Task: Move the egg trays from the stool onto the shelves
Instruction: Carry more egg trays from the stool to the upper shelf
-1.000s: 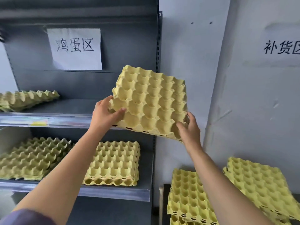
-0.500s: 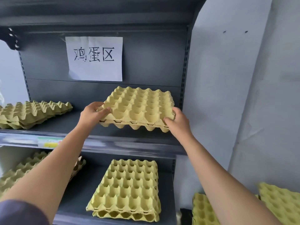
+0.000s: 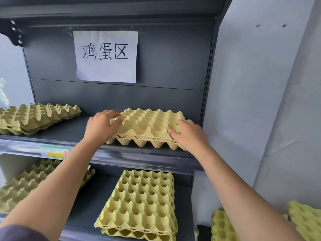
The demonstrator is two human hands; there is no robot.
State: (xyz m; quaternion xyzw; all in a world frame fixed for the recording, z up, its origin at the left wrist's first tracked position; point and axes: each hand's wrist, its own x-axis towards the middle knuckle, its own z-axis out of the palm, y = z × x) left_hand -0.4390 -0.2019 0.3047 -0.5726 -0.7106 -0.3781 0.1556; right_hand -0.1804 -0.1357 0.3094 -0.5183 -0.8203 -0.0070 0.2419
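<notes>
You're gripping the egg tray (image 3: 147, 126) with both hands. Left hand (image 3: 100, 126) is curling its fingers over the left edge, and right hand (image 3: 189, 136) is clamping the front right corner. The tray is lying flat at the right end of the upper shelf (image 3: 73, 129), near the front lip, cups seemingly touching it. An upper-left stack (image 3: 34, 117) is sitting well apart. The lower shelf (image 3: 93, 202) is carrying a middle stack (image 3: 140, 202) and a left stack (image 3: 22, 190). Spare trays (image 3: 222, 225) are showing bottom right, beside the rack.
</notes>
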